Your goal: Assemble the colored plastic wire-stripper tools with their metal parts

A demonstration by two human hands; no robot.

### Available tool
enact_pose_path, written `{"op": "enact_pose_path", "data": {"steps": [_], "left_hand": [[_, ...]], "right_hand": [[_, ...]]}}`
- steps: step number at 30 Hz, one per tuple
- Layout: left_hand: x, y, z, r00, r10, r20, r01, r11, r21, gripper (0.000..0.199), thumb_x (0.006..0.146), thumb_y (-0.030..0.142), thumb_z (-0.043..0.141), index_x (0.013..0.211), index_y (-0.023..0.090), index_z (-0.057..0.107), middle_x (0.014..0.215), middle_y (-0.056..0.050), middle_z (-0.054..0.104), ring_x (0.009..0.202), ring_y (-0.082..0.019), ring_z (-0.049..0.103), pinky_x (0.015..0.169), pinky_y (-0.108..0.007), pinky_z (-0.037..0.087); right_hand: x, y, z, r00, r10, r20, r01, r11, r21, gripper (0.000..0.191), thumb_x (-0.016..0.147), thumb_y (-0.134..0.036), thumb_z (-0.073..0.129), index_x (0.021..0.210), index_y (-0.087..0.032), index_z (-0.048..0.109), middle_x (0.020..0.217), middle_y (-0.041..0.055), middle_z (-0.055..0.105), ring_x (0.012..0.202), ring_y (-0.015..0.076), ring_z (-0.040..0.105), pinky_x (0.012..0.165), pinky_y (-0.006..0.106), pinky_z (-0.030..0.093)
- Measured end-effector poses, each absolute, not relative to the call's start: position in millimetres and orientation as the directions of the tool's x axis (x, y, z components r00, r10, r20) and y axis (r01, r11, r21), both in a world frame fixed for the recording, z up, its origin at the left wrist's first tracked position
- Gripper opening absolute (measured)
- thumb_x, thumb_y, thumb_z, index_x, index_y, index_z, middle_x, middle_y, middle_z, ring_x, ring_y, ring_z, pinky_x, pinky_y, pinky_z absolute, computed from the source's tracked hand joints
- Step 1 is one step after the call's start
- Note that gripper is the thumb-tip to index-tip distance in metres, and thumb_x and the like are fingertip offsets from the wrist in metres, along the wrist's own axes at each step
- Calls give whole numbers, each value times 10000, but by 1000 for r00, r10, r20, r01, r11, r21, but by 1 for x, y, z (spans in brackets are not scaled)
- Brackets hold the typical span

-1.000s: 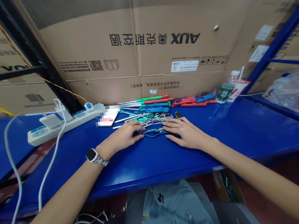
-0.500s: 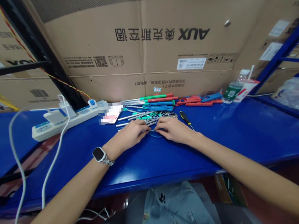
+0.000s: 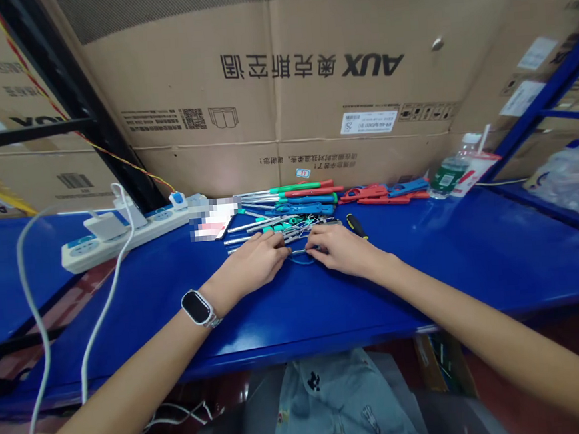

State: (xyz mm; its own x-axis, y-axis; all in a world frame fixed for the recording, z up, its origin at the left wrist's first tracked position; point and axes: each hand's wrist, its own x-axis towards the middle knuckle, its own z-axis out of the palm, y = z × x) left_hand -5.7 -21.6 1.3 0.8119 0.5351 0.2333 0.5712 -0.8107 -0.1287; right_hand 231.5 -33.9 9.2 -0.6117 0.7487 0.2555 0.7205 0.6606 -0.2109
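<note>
Both hands are low over the blue table, facing each other. My left hand [image 3: 261, 259], with a watch [image 3: 197, 307] on its wrist, pinches one end of a thin metallic piece [image 3: 299, 252]. The fingers of my right hand [image 3: 335, 248] close on the other end of that piece. A thin blue wire [image 3: 302, 263] curves just below it, between the hands. Behind the hands lie metal rods [image 3: 245, 238] with green parts and thin white wires. A black and yellow screwdriver [image 3: 355, 225] lies beside my right hand, partly hidden.
Blue plastic parts [image 3: 313, 209] and red clips [image 3: 368, 193] lie at the back. A white power strip [image 3: 87, 255] and a phone [image 3: 219, 220] are on the left. A bottle [image 3: 447, 171] and a cup [image 3: 476, 169] stand at the back right, before a large carton [image 3: 304, 15].
My right hand has shifted slightly right, so the gap between the hands is a little wider and more of the metallic piece shows. The screwdriver is now more covered.
</note>
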Motion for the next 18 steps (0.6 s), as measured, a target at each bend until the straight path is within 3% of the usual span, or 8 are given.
{"op": "enact_pose_path", "data": {"steps": [9, 18], "left_hand": [[-5, -23, -2, 809, 523, 270, 563, -821, -97, 377, 1037, 212, 395, 995, 122, 758, 986, -130, 636, 886, -253, 607, 806, -426, 511], [-5, -23, -3, 818, 495, 292, 543, -833, -108, 403, 1057, 233, 382, 991, 118, 763, 976, -122, 637, 878, -233, 600, 821, -413, 517]], "right_hand": [[223, -22, 24, -651, 750, 120, 740, 662, -120, 189, 872, -65, 625, 790, -183, 748, 849, 58, 722, 773, 187, 631, 651, 296, 377], [221, -20, 26, -656, 749, 92, 744, 663, -88, 181, 862, -75, 633, 800, -194, 754, 849, 68, 745, 769, 202, 655, 639, 305, 375]]}}
